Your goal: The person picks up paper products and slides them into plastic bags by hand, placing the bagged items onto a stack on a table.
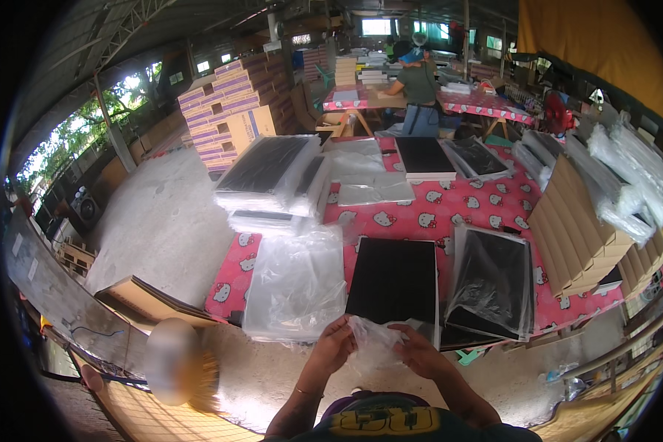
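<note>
Between my two hands, at the table's near edge, hangs a clear plastic bag. My left hand is closed on its left side, and my right hand pinches its right side. Just beyond them a flat black panel with pale edges lies on the table. To its left rests a stack of clear plastic bags. On the right, another black panel sits inside a clear, wrinkled bag.
The table wears a pink patterned cloth. Bagged panels are piled at the back left. Folded brown cardboard and plastic-wrapped bundles stand at the right. Stacked cartons rise beyond. A person stands at a farther table.
</note>
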Demonstrator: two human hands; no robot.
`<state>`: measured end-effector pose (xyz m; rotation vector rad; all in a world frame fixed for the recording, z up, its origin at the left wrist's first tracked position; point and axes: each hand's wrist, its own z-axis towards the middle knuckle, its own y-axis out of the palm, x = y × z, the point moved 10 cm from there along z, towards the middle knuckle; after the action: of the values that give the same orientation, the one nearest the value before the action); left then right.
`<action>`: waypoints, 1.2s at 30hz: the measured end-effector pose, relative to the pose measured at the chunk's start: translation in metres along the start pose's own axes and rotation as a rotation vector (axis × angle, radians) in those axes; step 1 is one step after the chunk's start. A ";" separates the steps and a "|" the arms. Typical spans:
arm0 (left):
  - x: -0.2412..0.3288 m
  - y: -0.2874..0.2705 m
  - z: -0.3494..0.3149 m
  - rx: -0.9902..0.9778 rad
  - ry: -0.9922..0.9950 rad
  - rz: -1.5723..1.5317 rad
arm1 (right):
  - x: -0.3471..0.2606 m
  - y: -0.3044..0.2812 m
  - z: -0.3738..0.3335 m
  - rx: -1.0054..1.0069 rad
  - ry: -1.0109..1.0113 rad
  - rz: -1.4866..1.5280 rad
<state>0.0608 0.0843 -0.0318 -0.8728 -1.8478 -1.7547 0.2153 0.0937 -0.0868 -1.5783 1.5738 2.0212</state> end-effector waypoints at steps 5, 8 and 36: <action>0.007 -0.038 -0.003 0.177 0.045 -0.055 | -0.051 0.011 -0.010 -0.020 -0.068 0.501; 0.040 -0.060 -0.012 0.292 0.137 0.119 | -0.087 -0.007 -0.027 -0.197 -0.183 0.477; 0.036 0.062 -0.031 -0.192 0.407 1.445 | -0.110 -0.005 -0.039 0.092 -0.095 -0.801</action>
<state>0.0759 0.0578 0.0409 -1.2834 -0.4119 -0.9740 0.2921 0.1163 -0.0016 -1.6691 0.7763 1.5161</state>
